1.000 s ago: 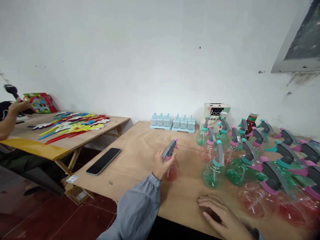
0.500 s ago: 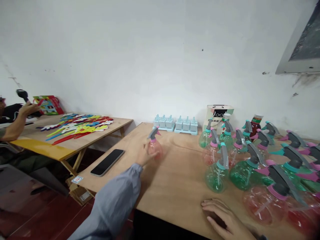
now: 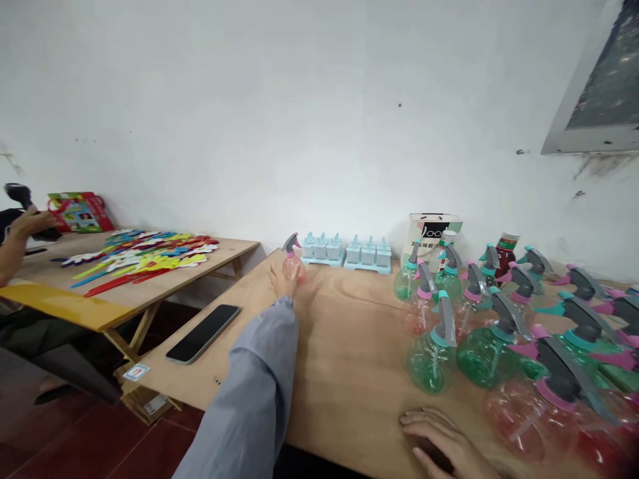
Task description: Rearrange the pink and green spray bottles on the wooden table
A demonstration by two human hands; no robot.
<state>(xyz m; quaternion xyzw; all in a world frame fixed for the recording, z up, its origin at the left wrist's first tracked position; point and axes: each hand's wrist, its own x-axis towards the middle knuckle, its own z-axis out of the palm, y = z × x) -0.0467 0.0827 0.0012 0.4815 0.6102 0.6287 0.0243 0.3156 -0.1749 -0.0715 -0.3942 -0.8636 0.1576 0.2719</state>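
One pink spray bottle (image 3: 294, 265) is upright near the far edge of the surface (image 3: 349, 372), at twelve o'clock; our left hand (image 3: 283, 283) curls round its belly, presumably for steadiness. At five o'clock from it, our right hand (image 3: 442, 439) rests half-curled, holding nothing visible.

Perhaps fifteen sprayers (image 3: 293, 259), two mold trays (image 3: 367, 255)

Our left fingers (image 3: 274, 277) hide some of the pink bottle (image 3: 293, 266). Below our right fingers (image 3: 422, 420), the edge cuts off our right hand (image 3: 455, 450). Far left of our fingers, another person's arm (image 3: 12, 254) is cut off.
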